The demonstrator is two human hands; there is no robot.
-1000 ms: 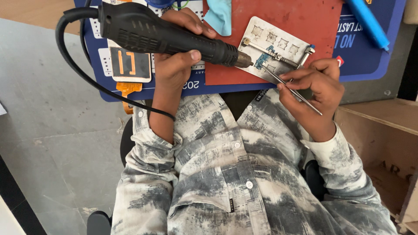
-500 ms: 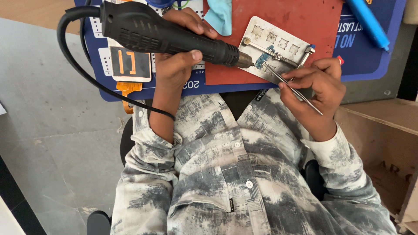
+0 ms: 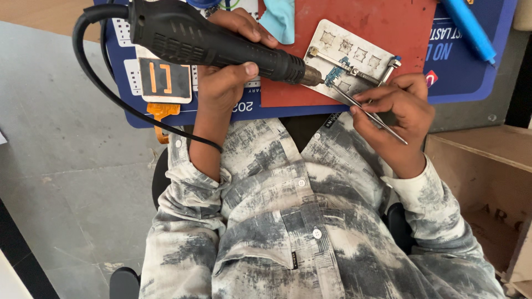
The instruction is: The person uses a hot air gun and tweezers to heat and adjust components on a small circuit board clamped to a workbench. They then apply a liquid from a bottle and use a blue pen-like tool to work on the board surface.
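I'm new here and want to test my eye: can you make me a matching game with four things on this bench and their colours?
Things:
1. Heat tool
2. Mat
3. Pen
4. Tweezers

Colours:
a. Blue
b. Silver
c. Black
d. Red

Pairs: 1-c, 2-d, 3-a, 4-b. The left hand holds the heat tool; the right hand holds the tweezers.
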